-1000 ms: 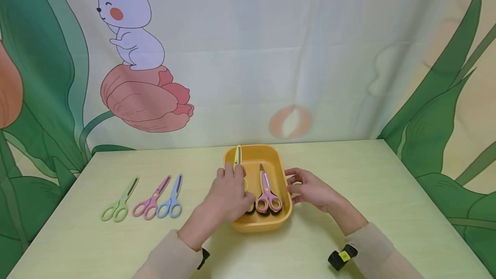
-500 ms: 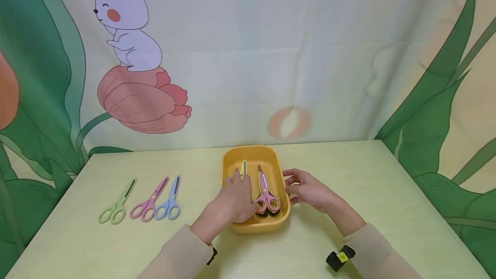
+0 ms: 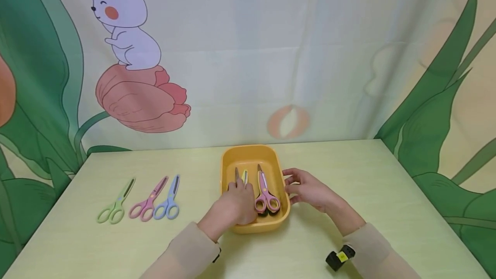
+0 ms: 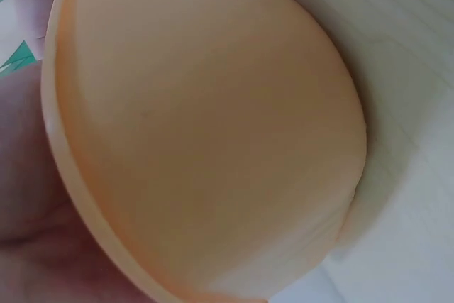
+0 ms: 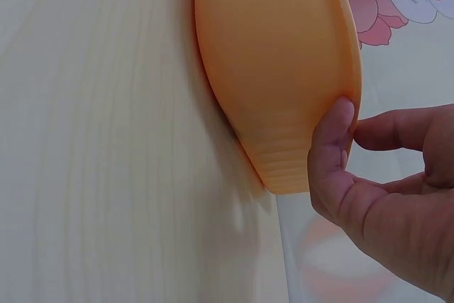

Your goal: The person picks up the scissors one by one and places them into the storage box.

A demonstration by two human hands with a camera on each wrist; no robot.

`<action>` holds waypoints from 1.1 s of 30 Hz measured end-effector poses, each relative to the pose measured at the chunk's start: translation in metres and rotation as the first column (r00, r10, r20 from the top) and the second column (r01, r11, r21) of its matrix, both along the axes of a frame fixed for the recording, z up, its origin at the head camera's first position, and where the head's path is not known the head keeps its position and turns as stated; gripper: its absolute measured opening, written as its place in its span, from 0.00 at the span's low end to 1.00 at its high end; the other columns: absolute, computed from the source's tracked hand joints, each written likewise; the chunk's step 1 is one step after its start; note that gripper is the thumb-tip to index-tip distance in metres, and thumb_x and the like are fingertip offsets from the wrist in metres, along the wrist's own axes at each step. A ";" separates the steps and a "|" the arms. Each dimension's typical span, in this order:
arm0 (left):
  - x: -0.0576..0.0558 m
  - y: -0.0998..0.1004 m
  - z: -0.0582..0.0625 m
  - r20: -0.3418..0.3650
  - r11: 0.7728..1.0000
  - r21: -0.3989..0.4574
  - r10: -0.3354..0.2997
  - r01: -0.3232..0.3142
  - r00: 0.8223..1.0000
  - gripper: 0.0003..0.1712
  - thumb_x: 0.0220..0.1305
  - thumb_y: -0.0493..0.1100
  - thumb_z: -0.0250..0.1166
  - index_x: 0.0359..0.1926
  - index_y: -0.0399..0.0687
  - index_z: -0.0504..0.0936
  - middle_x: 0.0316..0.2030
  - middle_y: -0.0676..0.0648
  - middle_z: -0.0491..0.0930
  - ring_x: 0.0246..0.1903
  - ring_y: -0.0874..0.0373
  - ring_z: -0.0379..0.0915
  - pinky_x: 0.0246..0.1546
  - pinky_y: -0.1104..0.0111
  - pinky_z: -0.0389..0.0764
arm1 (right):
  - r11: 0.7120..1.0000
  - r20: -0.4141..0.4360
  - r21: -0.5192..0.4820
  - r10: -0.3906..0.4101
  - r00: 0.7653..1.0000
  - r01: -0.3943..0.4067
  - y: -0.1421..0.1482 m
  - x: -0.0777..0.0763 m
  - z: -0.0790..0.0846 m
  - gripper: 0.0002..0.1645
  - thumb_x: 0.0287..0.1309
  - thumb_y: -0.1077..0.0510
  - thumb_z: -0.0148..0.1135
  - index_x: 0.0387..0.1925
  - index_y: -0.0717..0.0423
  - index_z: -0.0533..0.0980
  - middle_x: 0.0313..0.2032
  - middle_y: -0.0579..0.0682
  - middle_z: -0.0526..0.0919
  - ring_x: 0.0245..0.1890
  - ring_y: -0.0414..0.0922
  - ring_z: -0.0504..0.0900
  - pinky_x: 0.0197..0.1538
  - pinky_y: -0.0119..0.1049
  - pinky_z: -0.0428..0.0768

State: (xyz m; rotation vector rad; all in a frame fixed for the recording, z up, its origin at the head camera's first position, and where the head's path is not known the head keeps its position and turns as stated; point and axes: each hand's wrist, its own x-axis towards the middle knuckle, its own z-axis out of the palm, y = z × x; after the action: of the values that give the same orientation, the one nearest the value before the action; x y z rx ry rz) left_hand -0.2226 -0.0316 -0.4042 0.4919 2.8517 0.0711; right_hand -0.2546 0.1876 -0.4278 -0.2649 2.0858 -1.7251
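Note:
In the head view my left hand (image 3: 237,203) reaches into the orange-yellow tray (image 3: 253,157). Its bent fingers hold a pair of yellow scissors (image 3: 245,176), whose handles are hidden under the hand. Beside that blade a dark pointed scissor blade (image 3: 238,173) shows, its handles covered too. Pink scissors (image 3: 263,190) lie in the tray's right half, partly over black handles. My right hand (image 3: 311,190) grips the tray's right side. The right wrist view shows the fingers of that right hand (image 5: 397,196) pinching the tray's rim, one along the outer wall.
Left of the tray lie green scissors (image 3: 117,205), pink scissors (image 3: 150,202) and blue scissors (image 3: 168,201), blades pointing away. A printed curtain (image 3: 232,55) with a rabbit hangs behind the pale table (image 3: 348,162).
My left hand has brought the yellow scissors lower and nearer inside the tray, beside the dark blade. The right hand stays on the tray's side.

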 end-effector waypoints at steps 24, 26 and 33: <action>0.014 -0.010 0.004 -0.075 0.996 0.056 -0.063 0.067 0.995 0.31 0.68 0.52 0.68 0.63 0.38 0.75 0.61 0.29 0.70 0.57 0.36 0.71 0.51 0.51 0.81 | 1.000 0.007 0.012 -0.016 1.000 0.016 0.000 0.000 -0.004 0.32 0.70 0.69 0.53 0.71 0.72 0.58 0.52 0.66 0.71 0.43 0.51 0.80 0.40 0.42 0.86; 0.016 -0.013 0.007 -0.091 0.994 0.090 -0.059 0.067 0.994 0.30 0.69 0.52 0.68 0.63 0.37 0.74 0.62 0.29 0.69 0.58 0.36 0.71 0.51 0.50 0.82 | 1.000 0.005 0.012 -0.017 1.000 0.017 0.001 0.000 -0.004 0.32 0.70 0.69 0.54 0.71 0.72 0.58 0.52 0.66 0.70 0.43 0.51 0.80 0.40 0.42 0.86; 0.014 -0.029 0.011 -0.244 0.972 0.207 -0.058 0.110 0.968 0.23 0.70 0.50 0.67 0.55 0.38 0.77 0.56 0.32 0.74 0.51 0.39 0.74 0.47 0.50 0.81 | 1.000 0.001 0.004 -0.012 1.000 0.012 0.001 -0.003 -0.006 0.33 0.69 0.68 0.55 0.71 0.72 0.58 0.52 0.65 0.70 0.45 0.52 0.80 0.41 0.43 0.87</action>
State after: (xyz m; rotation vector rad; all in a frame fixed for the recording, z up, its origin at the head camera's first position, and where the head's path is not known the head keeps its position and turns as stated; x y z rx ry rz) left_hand -0.2090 -0.0601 -0.3928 0.7106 3.0678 0.3363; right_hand -0.2573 0.1891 -0.4336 -0.2510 2.0939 -1.7270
